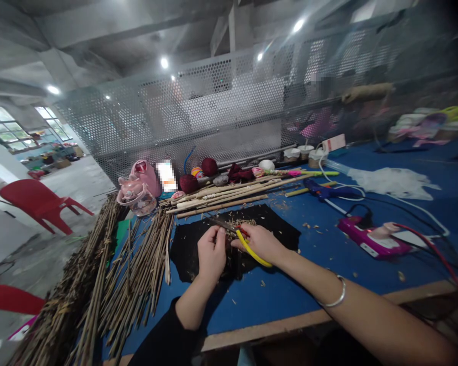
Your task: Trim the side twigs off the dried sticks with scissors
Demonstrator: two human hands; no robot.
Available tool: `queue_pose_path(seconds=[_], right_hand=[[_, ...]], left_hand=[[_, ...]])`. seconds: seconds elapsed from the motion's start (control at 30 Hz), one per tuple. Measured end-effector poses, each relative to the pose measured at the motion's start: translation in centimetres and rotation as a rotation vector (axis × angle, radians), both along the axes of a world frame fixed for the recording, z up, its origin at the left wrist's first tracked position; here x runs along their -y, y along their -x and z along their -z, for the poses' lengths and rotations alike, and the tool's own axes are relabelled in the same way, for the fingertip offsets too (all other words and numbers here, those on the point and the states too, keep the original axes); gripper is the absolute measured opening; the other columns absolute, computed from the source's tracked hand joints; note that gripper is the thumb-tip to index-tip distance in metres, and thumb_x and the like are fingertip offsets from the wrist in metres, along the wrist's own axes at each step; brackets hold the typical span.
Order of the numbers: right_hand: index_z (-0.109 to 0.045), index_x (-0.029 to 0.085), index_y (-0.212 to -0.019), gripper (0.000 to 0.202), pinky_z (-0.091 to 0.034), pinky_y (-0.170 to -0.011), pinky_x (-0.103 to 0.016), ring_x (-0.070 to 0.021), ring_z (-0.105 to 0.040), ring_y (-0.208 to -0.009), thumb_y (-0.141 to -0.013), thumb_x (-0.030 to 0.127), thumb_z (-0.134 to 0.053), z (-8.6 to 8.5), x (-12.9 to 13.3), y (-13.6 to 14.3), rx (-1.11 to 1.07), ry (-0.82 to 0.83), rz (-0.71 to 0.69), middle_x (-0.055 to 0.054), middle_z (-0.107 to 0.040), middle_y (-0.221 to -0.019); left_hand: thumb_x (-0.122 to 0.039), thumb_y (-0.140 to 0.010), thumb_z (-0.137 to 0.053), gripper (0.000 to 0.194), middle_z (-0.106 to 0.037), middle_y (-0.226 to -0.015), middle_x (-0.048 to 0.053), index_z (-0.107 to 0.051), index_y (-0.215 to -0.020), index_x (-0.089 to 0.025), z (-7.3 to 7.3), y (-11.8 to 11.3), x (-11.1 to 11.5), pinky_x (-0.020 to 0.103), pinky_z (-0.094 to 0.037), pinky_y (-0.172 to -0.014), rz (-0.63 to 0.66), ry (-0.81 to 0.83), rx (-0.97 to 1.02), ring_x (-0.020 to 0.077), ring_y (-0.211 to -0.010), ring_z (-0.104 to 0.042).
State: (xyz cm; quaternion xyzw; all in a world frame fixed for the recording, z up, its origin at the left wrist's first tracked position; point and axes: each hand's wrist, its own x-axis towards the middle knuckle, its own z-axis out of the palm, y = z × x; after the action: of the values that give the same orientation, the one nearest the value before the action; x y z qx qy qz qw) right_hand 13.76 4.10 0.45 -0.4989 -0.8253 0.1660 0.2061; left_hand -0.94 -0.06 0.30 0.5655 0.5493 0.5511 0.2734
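In my right hand [260, 243] is a cutting tool with yellow and red handles [254, 250], apparently scissors or shears. Its dark blades [220, 222] point left, over my left fingertips. My left hand [211, 254] is closed in a pinch beside the blades; what it pinches is too small to make out. Both hands are above a black cloth [278, 229] strewn with short plant clippings [248, 222]. Left of the cloth, a spread of long dry stems [137, 274] lies on the blue tabletop [259, 310].
Darker bundled stalks [80, 269] line the table's left edge. Behind the cloth are pale sticks [221, 195], yarn balls [209, 166] and a pink basket [139, 202]. A blue glue gun [320, 189] and a magenta power strip [370, 240] with cables lie right. A perforated metal screen [213, 101] stands behind.
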Motion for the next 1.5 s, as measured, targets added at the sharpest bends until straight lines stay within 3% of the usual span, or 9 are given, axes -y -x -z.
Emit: queue_pose_path(seconds=[0.2,0.43,0.7,1.0,1.17,1.33,1.5], right_hand=[[-0.050,0.020,-0.081,0.033,-0.028,-0.051,-0.021,-0.0145,-0.052,-0.060,-0.070,0.051,-0.053,-0.1,0.2,-0.1,0.021,-0.013,-0.036,-0.002,-0.058,-0.069],[-0.045,0.018,-0.098,0.046,-0.036,-0.063,-0.024,-0.0194,-0.057,-0.078,-0.068,0.052,-0.056,-0.5,0.6,-0.3,-0.017,0.006,-0.116,-0.008,-0.059,-0.090],[-0.048,0.019,-0.085,0.038,-0.030,-0.051,-0.022,-0.0146,-0.052,-0.058,-0.073,0.056,-0.049,-0.1,0.4,-0.1,0.046,-0.050,-0.037,-0.003,-0.058,-0.069],[-0.052,0.021,-0.075,0.042,-0.029,-0.049,-0.021,-0.0138,-0.052,-0.057,-0.071,0.062,-0.045,0.3,-0.6,-0.4,0.076,-0.045,-0.005,-0.001,-0.058,-0.065],[-0.056,0.022,-0.073,0.047,-0.030,-0.050,-0.023,-0.0177,-0.057,-0.061,-0.070,0.066,-0.042,-0.8,-1.0,-0.9,0.182,0.004,0.024,-0.003,-0.062,-0.069],[-0.060,0.023,-0.076,0.055,-0.034,-0.051,-0.025,-0.0229,-0.060,-0.070,-0.063,0.073,-0.041,-2.7,0.0,-2.2,0.313,0.118,0.025,-0.007,-0.065,-0.078],[-0.058,0.019,-0.068,0.054,-0.035,-0.052,-0.030,-0.0291,-0.060,-0.071,-0.056,0.072,-0.049,-3.5,1.6,-4.9,0.506,0.179,0.162,-0.012,-0.065,-0.078]], left_hand=[[-0.035,-0.082,-0.042,0.026,-0.053,-0.061,0.000,-0.056,-0.074,-0.015,0.1,0.0,-0.2,0.019,-0.038,-0.055,-0.012,-0.016,0.025,0.0097,-0.056,-0.048],[-0.028,-0.081,-0.041,0.022,-0.059,-0.068,0.002,-0.059,-0.081,-0.015,0.1,0.2,-0.2,0.021,-0.042,-0.060,-0.012,-0.024,-0.009,0.0118,-0.062,-0.053],[-0.028,-0.082,-0.040,0.024,-0.058,-0.065,0.002,-0.058,-0.073,-0.015,-0.2,0.4,-0.2,0.020,-0.039,-0.059,-0.048,-0.073,-0.125,0.0116,-0.061,-0.051],[-0.029,-0.082,-0.039,0.025,-0.057,-0.066,0.001,-0.058,-0.072,-0.015,-0.1,0.7,-0.3,0.021,-0.036,-0.060,-0.037,-0.108,-0.205,0.0113,-0.062,-0.049],[-0.031,-0.081,-0.041,0.027,-0.055,-0.061,0.000,-0.058,-0.068,-0.015,-0.1,1.2,-0.7,0.021,-0.035,-0.059,-0.068,-0.181,-0.254,0.0106,-0.058,-0.046],[-0.040,-0.078,-0.044,0.041,-0.033,-0.044,-0.005,-0.043,-0.045,-0.016,0.9,1.9,-1.4,0.020,-0.026,-0.049,-0.195,-0.131,-0.359,0.0084,-0.045,-0.031],[-0.032,-0.084,-0.035,0.032,-0.047,-0.053,-0.001,-0.054,-0.064,-0.017,1.9,2.4,-1.9,0.022,-0.033,-0.055,-0.196,-0.098,-0.346,0.0114,-0.051,-0.044]])
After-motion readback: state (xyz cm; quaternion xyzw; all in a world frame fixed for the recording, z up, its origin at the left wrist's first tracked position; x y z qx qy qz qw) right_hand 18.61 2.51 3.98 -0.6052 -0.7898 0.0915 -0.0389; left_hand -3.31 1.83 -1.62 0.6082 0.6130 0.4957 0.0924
